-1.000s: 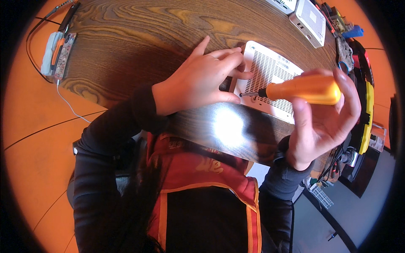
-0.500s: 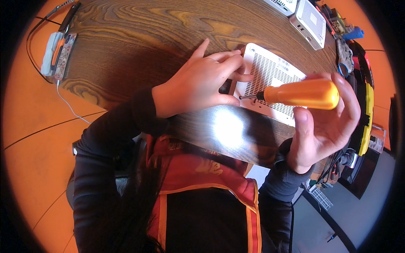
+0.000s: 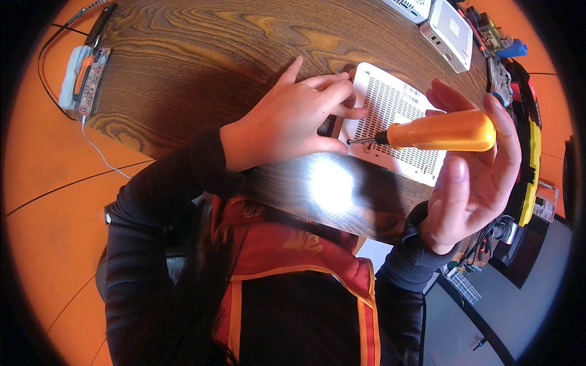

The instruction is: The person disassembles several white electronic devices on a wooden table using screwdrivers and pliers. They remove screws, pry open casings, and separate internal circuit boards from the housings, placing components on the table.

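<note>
Right hand [image 3: 479, 183] curves loosely round an orange-handled screwdriver [image 3: 442, 130], thumb apart; can't tell if it grips. Screwdriver tip sits at a near corner of the white vented device case [image 3: 390, 100], slotted face up on the desk [image 3: 213, 49], probably to expose that corner. Left hand [image 3: 290, 116], fingers spread, touches the case's end, likely steadying it. Farther back, two white boxes [image 3: 448, 33] sit aside, presumably leaving room.

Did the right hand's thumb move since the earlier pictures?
Yes: the right hand's thumb has moved rightward; it overlapped the white box and is now beyond its edge.
</note>
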A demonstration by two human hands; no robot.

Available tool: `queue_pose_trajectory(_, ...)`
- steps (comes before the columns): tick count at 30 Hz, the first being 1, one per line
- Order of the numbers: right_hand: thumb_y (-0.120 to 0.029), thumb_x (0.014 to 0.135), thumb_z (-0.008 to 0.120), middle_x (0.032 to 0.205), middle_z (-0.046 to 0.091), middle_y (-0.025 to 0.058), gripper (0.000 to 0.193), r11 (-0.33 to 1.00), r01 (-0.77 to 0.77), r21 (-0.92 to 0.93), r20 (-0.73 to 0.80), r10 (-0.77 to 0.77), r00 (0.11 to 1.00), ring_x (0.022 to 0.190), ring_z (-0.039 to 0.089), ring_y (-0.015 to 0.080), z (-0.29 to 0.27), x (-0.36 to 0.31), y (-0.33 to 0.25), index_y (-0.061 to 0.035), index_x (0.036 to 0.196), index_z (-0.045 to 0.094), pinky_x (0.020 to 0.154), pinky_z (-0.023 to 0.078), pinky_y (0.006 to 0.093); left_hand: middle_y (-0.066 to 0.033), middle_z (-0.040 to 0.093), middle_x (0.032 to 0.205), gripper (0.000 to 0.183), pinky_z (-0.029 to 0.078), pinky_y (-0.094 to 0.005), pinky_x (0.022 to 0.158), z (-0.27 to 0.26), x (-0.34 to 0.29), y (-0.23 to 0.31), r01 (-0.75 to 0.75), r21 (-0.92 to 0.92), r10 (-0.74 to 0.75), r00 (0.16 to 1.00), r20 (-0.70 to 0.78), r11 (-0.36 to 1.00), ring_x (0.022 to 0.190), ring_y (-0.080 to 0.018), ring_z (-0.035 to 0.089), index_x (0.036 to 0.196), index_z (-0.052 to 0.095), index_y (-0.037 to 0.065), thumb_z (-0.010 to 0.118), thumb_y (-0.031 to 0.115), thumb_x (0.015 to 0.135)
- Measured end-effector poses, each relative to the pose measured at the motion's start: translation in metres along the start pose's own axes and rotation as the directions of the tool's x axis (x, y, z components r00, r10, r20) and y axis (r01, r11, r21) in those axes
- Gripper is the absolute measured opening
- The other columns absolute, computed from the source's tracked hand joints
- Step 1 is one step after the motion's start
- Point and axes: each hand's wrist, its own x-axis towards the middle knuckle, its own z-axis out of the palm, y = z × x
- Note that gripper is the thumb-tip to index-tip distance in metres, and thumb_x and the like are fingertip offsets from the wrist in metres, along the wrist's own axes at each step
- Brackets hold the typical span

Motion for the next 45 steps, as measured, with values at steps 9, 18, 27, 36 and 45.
queue_pose_trajectory(9, -0.005, 0.087, 0.048, 0.112, 0.055, 0.0268, 0.045, 0.994, 0.049, -0.099, 0.068, -0.042, 0.997, 0.098, 0.06, 0.035, 0.001, 0.003, 0.003, 0.0037, 0.13, 0.036, 0.083, 0.052, 0.0466, -0.0033, 0.061, 0.113, 0.065, 0.011, -0.0585, 0.106, 0.0, -0.001, 0.0, 0.034, -0.051, -0.033, 0.999, 0.021, 0.998, 0.127, -0.0245, 0.039, 0.12, 0.047, 0.005, 0.075, 0.032, 0.068)
queue_pose_trajectory(18, -0.001, 0.084, 0.056, 0.097, 0.058, 0.0187, 0.046, 0.988, 0.067, -0.142, -0.088, -0.08, 0.993, 0.087, 0.062, 0.0262, -0.009, 0.001, 0.0, 0.0043, 0.128, 0.04, 0.081, 0.053, 0.0444, -0.005, 0.055, 0.125, 0.063, 0.009, -0.0578, 0.107, 0.0, -0.003, 0.001, 0.077, -0.116, -0.068, 0.995, 0.075, 0.99, 0.13, -0.0254, 0.036, 0.122, 0.044, 0.008, 0.073, 0.03, 0.071)
queue_pose_trajectory(27, -0.006, 0.089, 0.039, 0.089, 0.057, 0.0118, 0.039, 0.968, -0.082, -0.236, -0.461, -0.037, 0.887, 0.069, 0.051, 0.0131, -0.046, -0.003, -0.014, 0.0005, 0.128, 0.04, 0.059, 0.043, 0.0214, -0.0158, 0.047, 0.13, 0.045, 0.025, -0.0446, 0.105, 0.008, -0.012, 0.004, 0.13, -0.401, -0.223, 0.955, -0.196, 0.907, 0.125, -0.0267, 0.04, 0.117, 0.052, 0.002, 0.067, 0.02, 0.079)
queue_pose_trajectory(36, -0.011, 0.086, 0.058, 0.068, 0.06, 0.0105, 0.017, 0.464, -0.458, -0.758, -0.276, 0.408, 0.87, 0.06, 0.055, 0.0094, -0.074, -0.037, 0.029, 0.0005, 0.099, 0.058, 0.056, 0.044, 0.0242, -0.0152, 0.039, 0.131, 0.056, 0.023, -0.0432, 0.103, 0.023, 0.016, 0.007, 0.216, -0.037, -0.219, 0.967, -0.127, 0.976, 0.124, -0.0296, 0.031, 0.127, 0.048, -0.001, 0.061, 0.032, 0.084)
queue_pose_trajectory(45, -0.002, 0.087, 0.054, 0.075, 0.054, 0.0001, 0.009, 0.816, -0.474, -0.331, -0.435, 0.314, 0.844, 0.05, 0.046, 0.0054, -0.077, -0.018, 0.042, -0.0033, 0.096, 0.05, 0.045, 0.036, 0.0192, -0.0195, 0.053, 0.12, 0.075, 0.046, -0.0323, 0.09, 0.006, 0.046, -0.005, -0.061, -0.739, -0.202, 0.944, -0.261, 0.671, 0.109, -0.0256, 0.056, 0.142, 0.02, 0.007, 0.063, 0.005, 0.08)
